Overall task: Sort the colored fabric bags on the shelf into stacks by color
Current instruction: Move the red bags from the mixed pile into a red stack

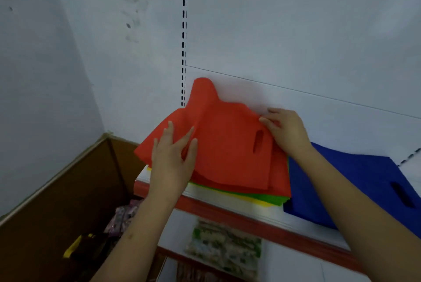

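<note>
Down in the left corner stands a brown cardboard box (68, 190) with patterned packets and something yellow and black inside, below the level of the shelf (227, 204).

On the shelf's left end lies the mixed pile. The left hand (170, 156) rests on the near left part of the top orange bag (227, 145), fingers straight and slightly spread, pressing the fabric flat instead of gripping it. That bag is rumpled, with its far corner standing up against the white back panel. More orange cloth lies beneath it, then the edge of a green bag (262, 197) and a sliver of a yellow bag (257, 202) at the bottom.

The right hand (287, 131) pinches the orange bag's right edge near its cut-out handle, thumb and fingers closed on the cloth.

Further right, touching the pile, a blue bag (341, 181) lies flat on its own.

To me this looks like the orange bags being separated from the pile. The next move likely needs the top bag lifted clear without dragging the green and yellow ones, then laid squarely on a stack of its own.
</note>
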Demonstrator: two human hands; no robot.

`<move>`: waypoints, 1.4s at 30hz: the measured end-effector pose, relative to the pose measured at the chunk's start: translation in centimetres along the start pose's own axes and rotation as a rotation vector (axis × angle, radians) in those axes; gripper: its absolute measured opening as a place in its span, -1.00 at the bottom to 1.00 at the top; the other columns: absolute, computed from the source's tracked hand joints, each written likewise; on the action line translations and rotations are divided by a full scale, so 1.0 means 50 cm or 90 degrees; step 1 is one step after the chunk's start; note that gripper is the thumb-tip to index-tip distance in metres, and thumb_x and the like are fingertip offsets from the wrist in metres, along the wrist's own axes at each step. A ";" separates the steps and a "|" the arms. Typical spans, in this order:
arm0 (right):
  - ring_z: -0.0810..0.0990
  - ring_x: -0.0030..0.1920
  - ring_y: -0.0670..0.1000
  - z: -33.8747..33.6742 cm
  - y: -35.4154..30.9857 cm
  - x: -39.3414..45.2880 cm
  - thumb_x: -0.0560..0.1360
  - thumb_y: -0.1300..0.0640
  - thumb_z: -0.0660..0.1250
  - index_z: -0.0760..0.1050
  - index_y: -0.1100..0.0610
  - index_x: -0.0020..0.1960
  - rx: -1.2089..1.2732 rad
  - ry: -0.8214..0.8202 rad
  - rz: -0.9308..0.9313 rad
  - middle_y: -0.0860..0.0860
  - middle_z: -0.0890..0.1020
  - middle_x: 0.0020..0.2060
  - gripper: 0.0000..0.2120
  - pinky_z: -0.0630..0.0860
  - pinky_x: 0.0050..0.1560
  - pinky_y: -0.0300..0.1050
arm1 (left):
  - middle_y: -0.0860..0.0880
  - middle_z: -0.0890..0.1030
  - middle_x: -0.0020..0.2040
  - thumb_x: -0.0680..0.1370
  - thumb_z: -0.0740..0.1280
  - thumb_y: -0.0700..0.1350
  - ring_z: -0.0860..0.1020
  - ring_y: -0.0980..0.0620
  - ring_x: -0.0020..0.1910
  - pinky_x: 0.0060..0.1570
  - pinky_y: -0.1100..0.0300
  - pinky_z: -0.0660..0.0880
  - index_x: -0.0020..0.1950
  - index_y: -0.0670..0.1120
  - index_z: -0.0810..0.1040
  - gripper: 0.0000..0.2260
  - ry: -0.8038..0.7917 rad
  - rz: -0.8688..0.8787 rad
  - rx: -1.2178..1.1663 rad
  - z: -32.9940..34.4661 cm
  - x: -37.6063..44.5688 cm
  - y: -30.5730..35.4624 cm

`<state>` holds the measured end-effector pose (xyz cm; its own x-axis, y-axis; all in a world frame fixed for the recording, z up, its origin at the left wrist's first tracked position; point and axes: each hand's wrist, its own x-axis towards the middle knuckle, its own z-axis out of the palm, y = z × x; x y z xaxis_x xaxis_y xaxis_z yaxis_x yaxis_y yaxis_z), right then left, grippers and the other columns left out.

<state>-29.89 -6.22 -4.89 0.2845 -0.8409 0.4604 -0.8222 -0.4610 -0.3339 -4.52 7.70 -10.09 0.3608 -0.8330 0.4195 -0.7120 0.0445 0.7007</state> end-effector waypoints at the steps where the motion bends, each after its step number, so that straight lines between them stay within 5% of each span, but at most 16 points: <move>1: 0.61 0.05 -0.02 -0.023 -0.009 -0.016 0.59 0.02 0.32 0.70 0.10 0.04 0.061 0.028 0.020 0.05 0.70 0.03 -0.78 0.42 0.12 -0.26 | 0.02 0.17 0.59 0.63 0.13 0.22 0.14 0.07 0.56 0.51 0.12 0.04 0.43 0.25 0.40 -0.63 -0.046 -0.010 -0.129 -0.017 0.000 0.024; 3: 0.58 -0.13 -0.22 -0.068 -0.012 -0.046 0.61 0.03 0.30 0.70 0.00 -0.03 0.154 0.041 0.091 -0.14 0.70 -0.14 -0.81 0.39 -0.07 -0.50 | 0.20 0.25 0.54 0.60 0.09 0.32 0.20 0.15 0.54 0.50 0.08 0.16 0.41 0.37 0.32 -0.62 -0.138 -0.047 -0.411 -0.036 0.000 0.068; 5: 0.55 -0.29 -0.25 -0.105 0.000 -0.075 0.61 0.00 0.29 0.64 -0.09 -0.16 0.231 0.051 0.169 -0.18 0.65 -0.32 -0.78 0.43 -0.18 -0.45 | 0.19 0.43 0.45 0.61 0.15 0.27 0.41 0.11 0.43 0.37 -0.01 0.40 0.46 0.32 0.34 -0.60 -0.189 -0.135 -0.660 -0.030 0.002 0.098; 9: 0.63 -0.39 -0.12 -0.178 0.047 -0.158 0.61 -0.01 0.29 0.65 0.06 -0.17 0.353 0.125 0.309 -0.10 0.65 -0.41 -0.73 0.56 -0.33 -0.23 | 0.03 0.67 0.15 0.57 0.29 -0.27 0.65 0.08 0.05 -0.06 0.19 0.59 0.46 0.08 0.43 -0.51 -0.213 -0.233 -0.829 0.011 -0.005 0.147; 14: 0.60 -0.37 -0.14 -0.269 0.137 -0.296 0.58 0.03 0.37 0.69 -0.04 -0.12 0.359 0.219 0.376 -0.11 0.66 -0.38 -0.85 0.55 -0.32 -0.20 | -0.04 0.62 0.22 0.48 0.35 -0.41 0.60 0.06 0.05 0.02 0.14 0.54 0.33 0.18 0.55 -0.41 -0.307 -0.151 -0.717 0.075 -0.063 0.216; 17: 0.69 -0.11 -0.13 -0.339 0.207 -0.382 0.57 0.14 0.38 0.66 -0.06 0.06 0.413 0.283 0.385 -0.11 0.73 -0.11 -0.85 0.60 -0.14 -0.23 | 0.04 0.64 0.20 0.51 0.40 -0.31 0.58 0.08 0.08 0.03 0.14 0.49 0.22 0.15 0.64 -0.59 -0.358 -0.115 -0.673 0.122 -0.117 0.294; 20: 0.67 -0.12 -0.14 -0.424 0.293 -0.473 0.56 0.26 0.36 0.63 0.03 0.15 0.457 0.381 0.419 -0.03 0.71 -0.03 -0.77 0.57 -0.14 -0.32 | 0.06 0.69 0.10 0.48 0.45 -0.03 0.63 0.06 0.05 0.04 0.14 0.52 0.14 0.11 0.68 -0.76 -0.360 -0.102 -0.630 0.172 -0.188 0.397; 23: 0.64 -0.10 -0.15 -0.513 0.389 -0.578 0.56 0.29 0.35 0.63 0.05 0.16 0.414 0.434 0.438 -0.01 0.69 0.00 -0.76 0.53 -0.06 -0.30 | 0.11 0.71 0.01 0.55 0.42 -0.15 0.66 0.15 0.00 -0.01 0.29 0.57 0.12 0.06 0.68 -0.81 -0.352 -0.060 -0.598 0.238 -0.272 0.508; 26: 0.65 0.00 -0.08 -0.596 0.482 -0.678 0.56 0.25 0.34 0.65 -0.06 0.07 0.385 0.455 0.464 -0.01 0.69 0.06 -0.76 0.57 0.04 -0.18 | 0.10 0.68 0.01 0.56 0.39 -0.20 0.63 0.23 -0.04 -0.07 0.38 0.56 0.13 0.06 0.67 -0.78 -0.363 0.003 -0.535 0.311 -0.362 0.616; 31: 0.63 -0.11 -0.24 -0.703 0.636 -0.794 0.60 0.27 0.27 0.62 -0.04 0.16 0.321 0.461 0.474 -0.04 0.67 0.08 -0.72 0.51 -0.14 -0.40 | 0.10 0.59 0.03 0.59 0.37 -0.19 0.60 0.17 -0.10 -0.25 0.41 0.53 0.30 0.17 0.52 -0.65 -0.357 0.057 -0.442 0.437 -0.478 0.758; 37: 0.64 0.10 0.00 -0.755 0.815 -0.825 0.57 0.25 0.28 0.59 -0.21 0.19 0.275 0.427 0.475 -0.06 0.64 0.20 -0.61 0.58 0.18 0.03 | 0.00 0.57 0.08 0.60 0.30 -0.22 0.56 0.13 -0.04 -0.23 0.34 0.43 0.44 0.05 0.40 -0.58 -0.389 0.028 -0.308 0.577 -0.519 0.844; 42: 0.64 0.10 0.03 -0.754 0.959 -0.780 0.57 0.27 0.27 0.55 -0.13 0.31 0.258 0.392 0.466 -0.01 0.63 0.19 -0.58 0.57 0.18 0.07 | 0.04 0.58 -0.04 0.57 0.30 -0.20 0.57 0.10 -0.11 -0.22 0.24 0.44 0.34 -0.06 0.45 -0.67 -0.438 0.003 -0.216 0.706 -0.510 0.884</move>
<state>-99.01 15.15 -7.82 -0.6124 -0.7159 0.3355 -0.4326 -0.0518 -0.9001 -66.44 11.46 -10.18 -0.1771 -0.9830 0.0481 -0.4485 0.1241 0.8851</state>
